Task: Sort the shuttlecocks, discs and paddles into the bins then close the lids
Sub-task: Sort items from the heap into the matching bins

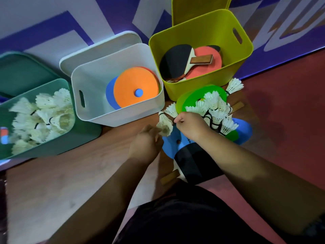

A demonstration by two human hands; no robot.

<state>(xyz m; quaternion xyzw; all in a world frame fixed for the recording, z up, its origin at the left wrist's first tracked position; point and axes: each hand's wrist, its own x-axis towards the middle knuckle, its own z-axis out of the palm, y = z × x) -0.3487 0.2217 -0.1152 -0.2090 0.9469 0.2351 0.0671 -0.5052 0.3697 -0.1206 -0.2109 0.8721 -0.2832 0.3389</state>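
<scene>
Three open bins stand in a row: a green bin (82,136) full of white shuttlecocks, a white bin (121,117) with orange and blue discs (135,81), and a yellow bin (207,80) with paddles (175,62). In front of the yellow bin lies a pile of shuttlecocks (214,110) on green (186,101) and blue discs (169,147), with a black paddle (195,164) below. My left hand (146,147) holds a shuttlecock (164,125) by its feathers. My right hand (190,124) pinches another shuttlecock (171,110) at the pile's left edge.
The bins' lids lean behind them against a purple and white wall: green lid (22,73), white lid (98,48), yellow lid (198,7). A wooden floor (70,182) runs under the bins, red floor (290,120) to the right. A second paddle's handle (237,106) pokes from the pile.
</scene>
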